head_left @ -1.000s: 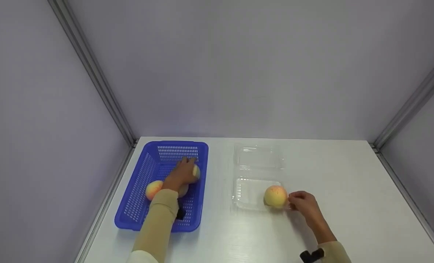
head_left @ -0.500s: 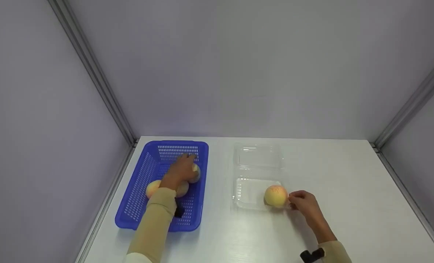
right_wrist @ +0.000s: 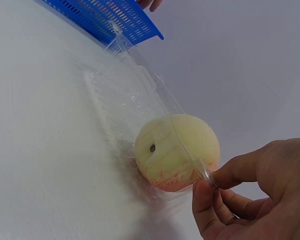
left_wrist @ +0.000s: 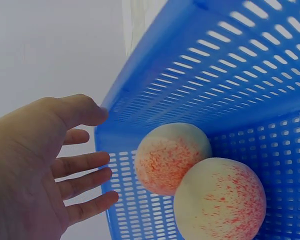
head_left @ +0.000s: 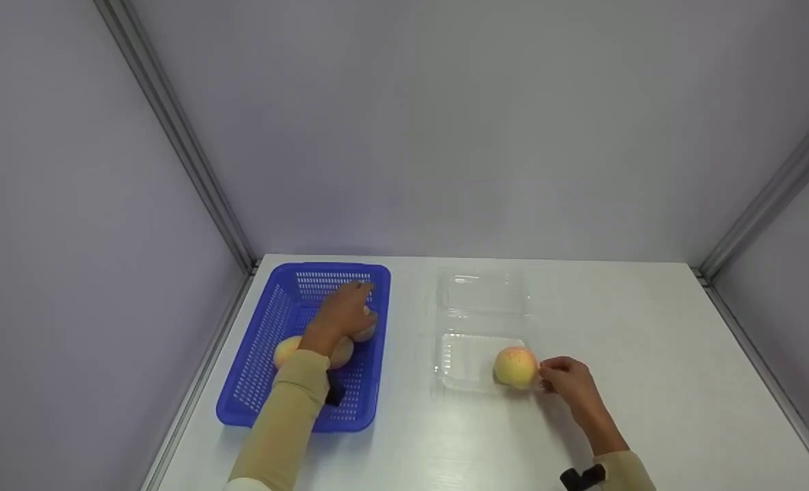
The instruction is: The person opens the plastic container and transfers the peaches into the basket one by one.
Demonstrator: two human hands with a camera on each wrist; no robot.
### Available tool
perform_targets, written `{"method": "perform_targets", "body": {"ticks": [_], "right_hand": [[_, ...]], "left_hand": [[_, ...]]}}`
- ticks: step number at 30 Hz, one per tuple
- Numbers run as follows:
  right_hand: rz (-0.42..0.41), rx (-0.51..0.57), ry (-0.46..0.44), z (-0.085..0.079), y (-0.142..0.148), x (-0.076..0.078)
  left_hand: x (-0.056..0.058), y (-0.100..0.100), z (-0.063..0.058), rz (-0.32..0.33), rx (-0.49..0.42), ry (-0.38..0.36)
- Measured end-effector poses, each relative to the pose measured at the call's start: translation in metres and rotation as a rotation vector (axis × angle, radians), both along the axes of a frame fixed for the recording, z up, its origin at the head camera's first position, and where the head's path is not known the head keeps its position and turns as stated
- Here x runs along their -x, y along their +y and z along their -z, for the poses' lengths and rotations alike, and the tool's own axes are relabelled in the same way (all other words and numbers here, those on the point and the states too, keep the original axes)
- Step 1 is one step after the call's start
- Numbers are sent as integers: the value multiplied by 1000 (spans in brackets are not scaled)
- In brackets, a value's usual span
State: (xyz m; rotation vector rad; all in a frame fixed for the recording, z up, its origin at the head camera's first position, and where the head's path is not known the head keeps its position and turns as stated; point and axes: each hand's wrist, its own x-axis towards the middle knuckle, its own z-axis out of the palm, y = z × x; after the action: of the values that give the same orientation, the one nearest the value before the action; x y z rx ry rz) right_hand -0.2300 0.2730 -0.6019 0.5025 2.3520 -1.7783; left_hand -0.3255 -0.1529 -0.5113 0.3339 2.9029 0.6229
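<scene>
My left hand (head_left: 339,317) hovers over the right side of the blue basket (head_left: 242,368), holding nothing. In the left wrist view its fingers are spread, apart from two peaches (left_wrist: 172,159) with reddish speckles that lean together in the basket. The head view shows a left peach (head_left: 285,350), partly hidden by the wrist, a middle peach (head_left: 342,352) and a right peach (head_left: 364,331) under the hand. My right hand (head_left: 571,385) pinches the right edge of a clear plastic clamshell box (head_left: 469,361). One yellow-pink peach (right_wrist: 177,150) sits in its near half, against that edge.
The clamshell's lid (head_left: 484,294) lies folded back toward the rear wall (head_left: 479,136). Basket and box stand side by side on a white table (head_left: 649,341), with grey panels (head_left: 104,239) at the left, right and back.
My left hand has come off the right peach and shifted slightly up and away, leaving it in the basket. My right hand stays at the box edge.
</scene>
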Motion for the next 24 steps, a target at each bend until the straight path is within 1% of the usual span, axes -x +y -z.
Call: {"method": "perform_targets", "body": {"ticks": [3, 6, 13, 17, 24], "right_hand": [[1, 1, 0, 0, 0, 1], [3, 0, 5, 0, -1, 0], [7, 17, 29, 0, -2, -2], [11, 20, 33, 0, -2, -2], [14, 17, 33, 0, -3, -2]], "left_hand": [[0, 4, -5, 7, 12, 8], [-1, 6, -8, 12, 8, 16], [-2, 11, -14, 53, 15, 67], [-3, 14, -16, 54, 24, 71], [-4, 21, -18, 95, 9, 109]]}}
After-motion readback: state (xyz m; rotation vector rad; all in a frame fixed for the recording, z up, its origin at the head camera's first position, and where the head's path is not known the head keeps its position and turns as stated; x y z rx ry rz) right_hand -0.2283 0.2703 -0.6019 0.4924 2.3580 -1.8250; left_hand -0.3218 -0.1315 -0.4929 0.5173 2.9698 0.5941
